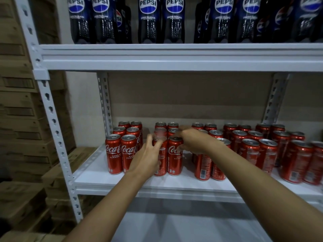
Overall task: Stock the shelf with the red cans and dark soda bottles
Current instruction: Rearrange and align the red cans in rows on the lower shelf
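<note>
Your left hand (148,155), frame centre, fingers spread wide against a front red can (160,158); right hand (194,141) curled over its neighbour (175,155), likely squaring rows. Dark soda bottles (148,20): upper shelf (174,56). Cans: lower shelf (97,173).

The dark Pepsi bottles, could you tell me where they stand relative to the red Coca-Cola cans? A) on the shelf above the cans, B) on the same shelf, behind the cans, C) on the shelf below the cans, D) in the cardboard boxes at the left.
A: the Pepsi bottles stand in a row on the upper shelf, while the Coca-Cola cans sit grouped on the shelf beneath it.
</note>
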